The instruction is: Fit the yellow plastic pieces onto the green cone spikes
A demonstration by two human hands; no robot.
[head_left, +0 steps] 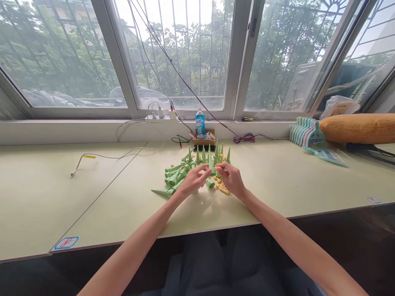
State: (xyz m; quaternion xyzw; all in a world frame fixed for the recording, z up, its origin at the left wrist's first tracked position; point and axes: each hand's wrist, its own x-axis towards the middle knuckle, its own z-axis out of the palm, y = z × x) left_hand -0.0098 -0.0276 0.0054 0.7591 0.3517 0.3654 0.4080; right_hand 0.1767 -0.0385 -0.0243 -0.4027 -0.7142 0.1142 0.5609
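Note:
My left hand (196, 179) is closed around the lower part of a pointed green plastic spike (210, 159), which stands tip up between my hands. Close against its right side, my right hand (231, 177) pinches a small yellow plastic piece, mostly covered by the fingers. Left of my hands lies a pile of similar green spikes (174, 176), and several more (198, 155) stand upright behind them. Below my right hand, small yellow plastic pieces (222, 188) are heaped on the pale table (262, 176).
Behind the spikes, a blue-labelled bottle (200, 124) stands by a small cardboard box (212, 135). Coiled wires (244, 137) and a power strip (161, 119) are near the window. Pastel plastic items (308, 132) and an orange plush roll (358, 128) occupy the right back.

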